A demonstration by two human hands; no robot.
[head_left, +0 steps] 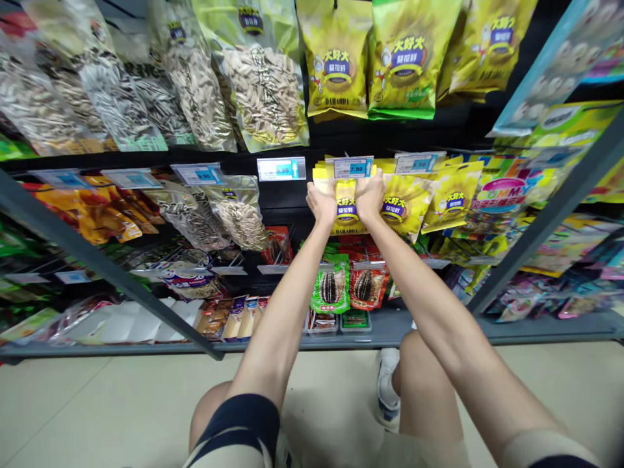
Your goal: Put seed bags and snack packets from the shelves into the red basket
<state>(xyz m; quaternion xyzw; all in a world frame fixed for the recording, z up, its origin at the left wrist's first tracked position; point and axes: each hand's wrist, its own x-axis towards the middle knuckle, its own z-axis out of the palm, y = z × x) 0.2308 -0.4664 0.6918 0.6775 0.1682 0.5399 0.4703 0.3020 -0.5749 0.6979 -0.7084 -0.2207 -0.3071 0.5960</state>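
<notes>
Both of my arms reach forward to a yellow sunflower seed bag (pixel 346 207) hanging on the middle row of the rack. My left hand (pixel 322 200) is closed on the bag's upper left side, and my right hand (pixel 369 195) is closed on its upper right side. A price tag (pixel 353 168) reading 7.90 sits just above, between the hands, covering part of the bag's top. More yellow bags (pixel 402 203) hang immediately to the right. Below my hands are a green seed bag (pixel 331 283) and a red seed bag (pixel 369 281).
Large clear seed bags (pixel 263 91) and yellow bags (pixel 336 58) hang overhead. Slanting grey posts (pixel 112 260) flank this section. Small boxes and tubs (pixel 322 322) stand on the bottom shelf (pixel 380 337). My bent knees (pixel 429 390) are over the pale floor (pixel 97 409).
</notes>
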